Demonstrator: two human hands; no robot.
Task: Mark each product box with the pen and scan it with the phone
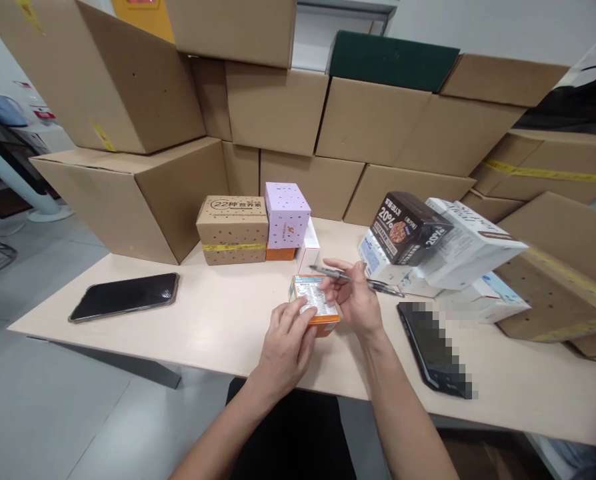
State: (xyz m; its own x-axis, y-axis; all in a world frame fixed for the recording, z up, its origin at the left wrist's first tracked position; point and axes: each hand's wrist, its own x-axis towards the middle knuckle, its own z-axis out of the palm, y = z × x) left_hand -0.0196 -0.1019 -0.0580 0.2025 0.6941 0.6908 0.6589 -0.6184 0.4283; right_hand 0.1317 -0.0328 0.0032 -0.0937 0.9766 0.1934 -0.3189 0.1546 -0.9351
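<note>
A small orange and white box (323,308) with a printed panel on top sits near the table's front edge. My left hand (289,332) grips its near left side, fingers on the printed top. In my right hand (354,298) is a pen (332,272), held slantwise across the fingers with one end pointing left above the box. Some right-hand fingertips lie at the box's right edge; whether they touch it I cannot tell. Just behind are a white box (308,248) and a lilac box (287,217) resting on an orange one (280,254).
A brown printed carton (232,233) stands behind to the left, and a phone (125,297) lies at the table's left. To the right are a black box (407,228), several white boxes (471,247) and a dark handheld device (433,350). Stacked cardboard cartons (298,183) wall off the back.
</note>
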